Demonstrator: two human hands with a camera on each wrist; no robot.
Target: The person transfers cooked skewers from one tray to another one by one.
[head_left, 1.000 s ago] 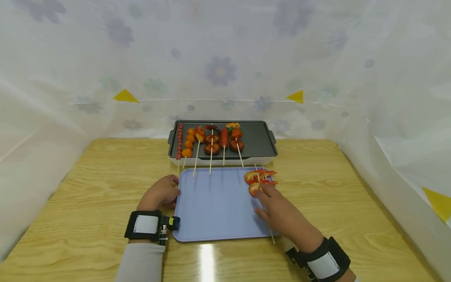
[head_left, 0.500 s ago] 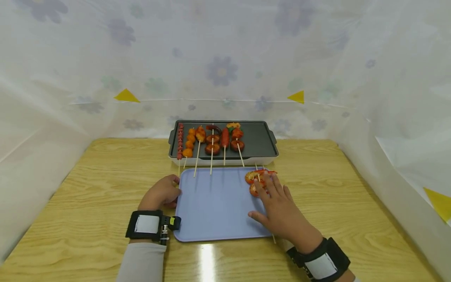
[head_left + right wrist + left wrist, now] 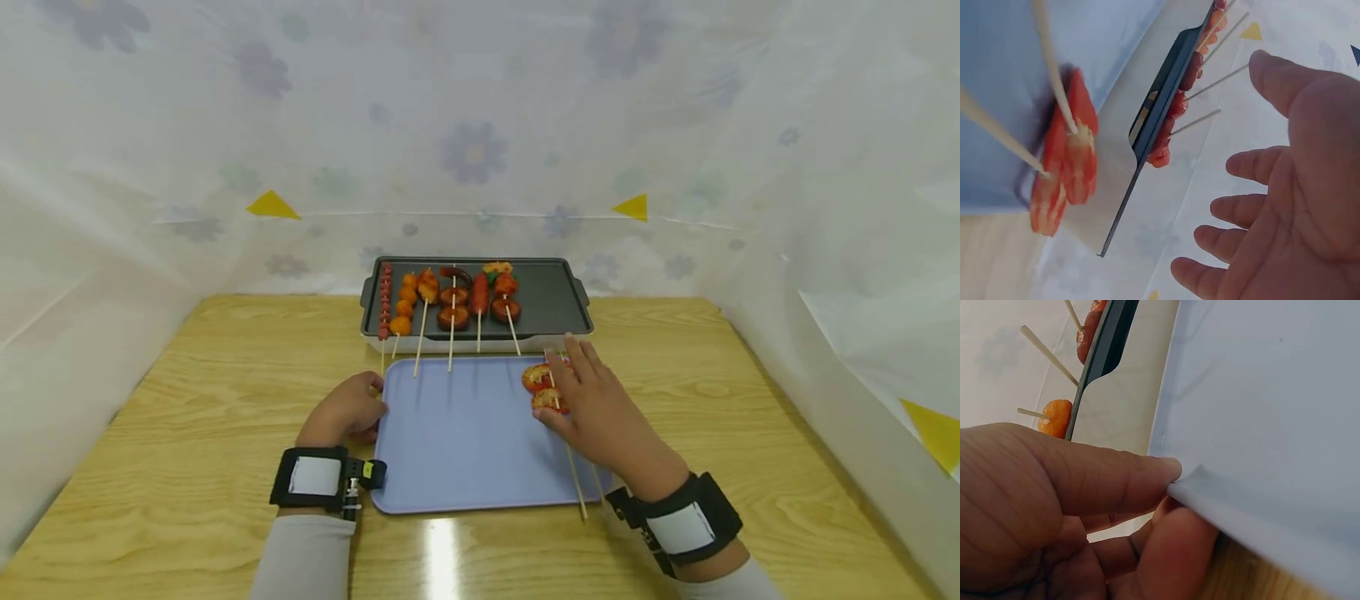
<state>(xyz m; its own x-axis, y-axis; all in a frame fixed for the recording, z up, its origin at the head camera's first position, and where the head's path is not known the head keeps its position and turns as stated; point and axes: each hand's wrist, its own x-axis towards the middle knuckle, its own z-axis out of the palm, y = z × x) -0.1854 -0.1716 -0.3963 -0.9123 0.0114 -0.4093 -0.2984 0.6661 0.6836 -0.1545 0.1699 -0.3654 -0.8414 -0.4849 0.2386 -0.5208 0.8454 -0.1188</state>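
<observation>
Low in the centre of the frame, our left hand (image 3: 343, 410) has its grip pinched on the left rim of the flat pale-blue plastic tray (image 3: 457, 433). Our right hand (image 3: 600, 408) hovers released, fingers spread, over two orange shrimp skewers (image 3: 544, 387) at the tray's right side.

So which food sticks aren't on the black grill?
The two shrimp skewers, lying on the blue tray beside the right hand. All the other skewers have their food on the grill pan.

Smooth matt blue plastic tray (image 3: 465, 433), glossy grained wooden table (image 3: 187, 400), dark matt metal griddle (image 3: 547, 300), thin wooden skewer sticks (image 3: 573, 475), sheer flowered cloth backdrop (image 3: 465, 150)
</observation>
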